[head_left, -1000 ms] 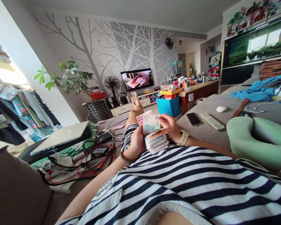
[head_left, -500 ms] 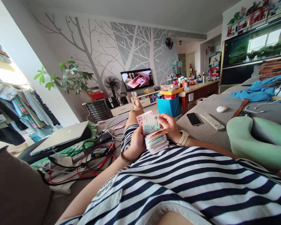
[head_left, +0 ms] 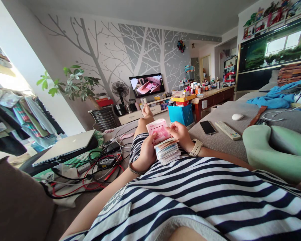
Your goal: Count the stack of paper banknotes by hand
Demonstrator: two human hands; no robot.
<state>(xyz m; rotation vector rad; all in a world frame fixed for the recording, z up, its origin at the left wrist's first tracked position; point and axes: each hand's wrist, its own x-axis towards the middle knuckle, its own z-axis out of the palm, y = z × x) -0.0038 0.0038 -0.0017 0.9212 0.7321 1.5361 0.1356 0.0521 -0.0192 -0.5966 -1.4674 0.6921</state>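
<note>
Between my hands is a thick stack of banknotes, its lower part folded toward me over the striped shirt. A pink banknote faces me at the top, standing up from the stack. My left hand is closed on the stack's left side, thumb pressed on the pink note. My right hand pinches the right edge of the pink note between thumb and fingers. A watch with a pale band is on the right wrist.
To the right lie a phone, a remote control, a white mouse and a green neck pillow. On the left are a laptop and tangled cables. A blue box stands ahead.
The green 50 note that faced me has gone from the front, and a pink note now shows there. Both hands stay in nearly the same place.
</note>
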